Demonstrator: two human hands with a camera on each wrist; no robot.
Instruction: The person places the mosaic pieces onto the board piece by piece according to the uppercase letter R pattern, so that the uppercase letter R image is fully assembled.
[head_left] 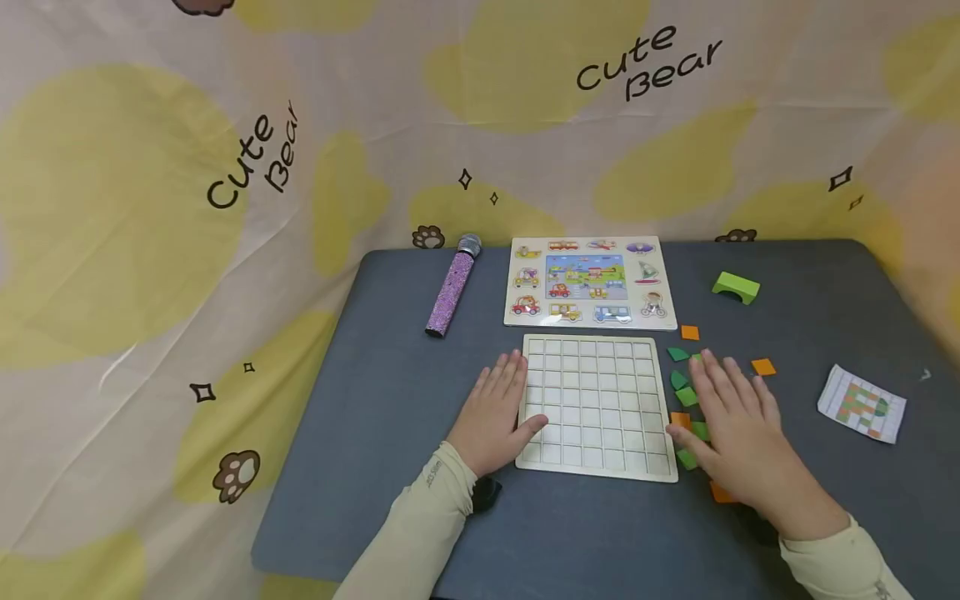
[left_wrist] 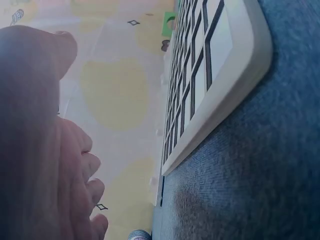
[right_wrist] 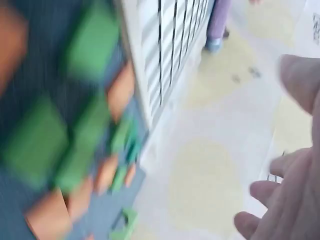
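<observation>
A white grid board [head_left: 596,408] with raised lines lies flat in front of me. My left hand [head_left: 491,417] is at its left edge, fingers straight and thumb out over the rim; it holds nothing. On the other side, my right hand [head_left: 738,433] spreads above several small green blocks [head_left: 686,397] and orange blocks [head_left: 690,332], partly covering them. In the right wrist view the green blocks [right_wrist: 37,142] and orange blocks [right_wrist: 50,217] look blurred, beside the board [right_wrist: 145,55]. Nothing is between that hand's fingers.
Behind the board lies a picture puzzle [head_left: 517,287] with vehicles. A purple glittery microphone [head_left: 450,296] is at its left. A green arch block [head_left: 737,287] stands at the back right, and a small card with a coloured grid pattern [head_left: 862,404] lies on the right of the grey table [head_left: 360,417].
</observation>
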